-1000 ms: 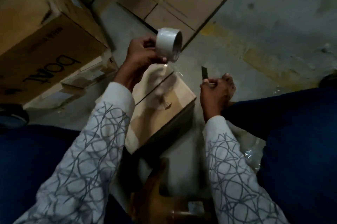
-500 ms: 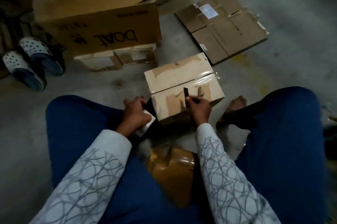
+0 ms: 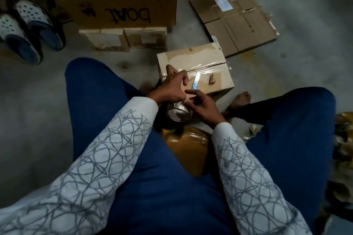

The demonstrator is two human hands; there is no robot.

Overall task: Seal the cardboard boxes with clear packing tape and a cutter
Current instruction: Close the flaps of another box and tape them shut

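The left hand (image 3: 170, 89) rests, fingers spread, on the small cardboard box (image 3: 200, 58) at its 1 o'clock. The right hand (image 3: 203, 105) curls round the cutter (image 3: 195, 81), whose blade points to 12 over the box. The tape roll (image 3: 177, 114) sits at 6 o'clock, beneath both hands.

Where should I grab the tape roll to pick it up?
Put your grip on the tape roll across its round outer band, thumb on one side and fingers on the other, coming down from above. It sits low, close against the near side of the small box, so probably only its top is free.
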